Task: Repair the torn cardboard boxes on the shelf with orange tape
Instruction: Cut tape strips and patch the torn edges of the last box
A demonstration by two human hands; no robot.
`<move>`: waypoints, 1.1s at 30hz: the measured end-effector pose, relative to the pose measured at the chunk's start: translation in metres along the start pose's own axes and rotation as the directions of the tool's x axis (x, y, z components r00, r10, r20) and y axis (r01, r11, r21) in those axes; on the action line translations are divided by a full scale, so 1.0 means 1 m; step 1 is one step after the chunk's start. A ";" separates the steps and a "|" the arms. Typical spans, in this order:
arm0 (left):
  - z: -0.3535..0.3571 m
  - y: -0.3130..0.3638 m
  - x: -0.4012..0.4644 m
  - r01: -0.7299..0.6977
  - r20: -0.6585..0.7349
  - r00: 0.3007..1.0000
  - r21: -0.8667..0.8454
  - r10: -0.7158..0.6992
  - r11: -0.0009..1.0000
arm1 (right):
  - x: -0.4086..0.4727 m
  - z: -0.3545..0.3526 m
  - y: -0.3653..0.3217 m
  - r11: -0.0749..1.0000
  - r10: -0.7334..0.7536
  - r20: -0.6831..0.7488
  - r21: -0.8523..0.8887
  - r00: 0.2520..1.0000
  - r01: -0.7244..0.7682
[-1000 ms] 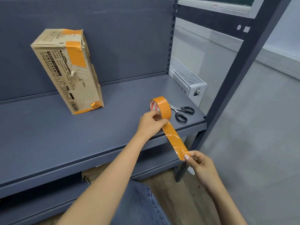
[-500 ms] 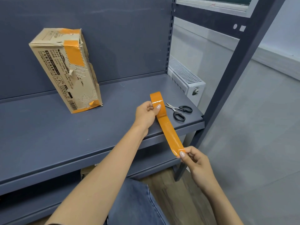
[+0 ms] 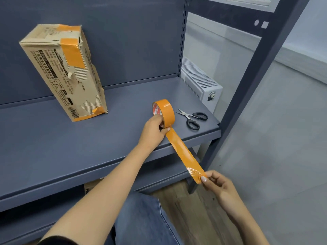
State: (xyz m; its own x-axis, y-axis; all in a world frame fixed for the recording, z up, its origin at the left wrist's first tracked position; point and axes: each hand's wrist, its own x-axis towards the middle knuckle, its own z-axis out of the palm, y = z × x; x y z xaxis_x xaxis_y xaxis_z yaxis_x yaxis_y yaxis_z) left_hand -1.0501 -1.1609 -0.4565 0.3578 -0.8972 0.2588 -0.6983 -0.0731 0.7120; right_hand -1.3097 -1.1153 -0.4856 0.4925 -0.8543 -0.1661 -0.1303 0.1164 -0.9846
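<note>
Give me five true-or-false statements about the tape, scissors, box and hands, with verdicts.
1. The left hand holds the tape roll. True.
2. The right hand holds the scissors. False: it pinches the free end of the tape strip; the scissors lie on the shelf.
3. The cardboard box already carries orange tape patches. True.
4. The strip is cut free from the roll. False: it is joined to it.
5. The scissors lie left of the box. False: they lie right of the roll.

Dark grey metal shelving [image 3: 251, 89], white radiator [image 3: 200, 82] behind, pale wall, wooden floor [image 3: 194, 209] below.
</note>
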 end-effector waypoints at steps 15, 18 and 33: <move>0.051 0.056 -0.145 0.507 0.156 0.811 -0.668 -0.563 0.545 | 0.003 0.009 0.015 0.998 0.061 -0.071 -0.003 0.996 -0.062; 0.062 0.059 -0.159 0.637 0.406 0.744 -0.671 -0.530 0.380 | 0.001 0.009 0.014 0.999 0.053 -0.054 0.004 0.997 -0.053; 0.061 0.059 -0.153 0.664 0.361 0.670 -0.681 -0.648 0.308 | -0.002 0.006 0.007 0.958 -0.010 -0.078 -0.287 0.997 -0.013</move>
State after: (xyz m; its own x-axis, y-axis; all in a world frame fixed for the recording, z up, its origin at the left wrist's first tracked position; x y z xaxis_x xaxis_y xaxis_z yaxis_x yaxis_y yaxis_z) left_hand -1.1842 -1.0541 -0.4940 0.4689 -0.7113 -0.5236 0.4453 -0.3215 0.8356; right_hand -1.3067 -1.1098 -0.4924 0.4249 -0.8924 -0.1518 -0.3785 -0.0227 -0.9253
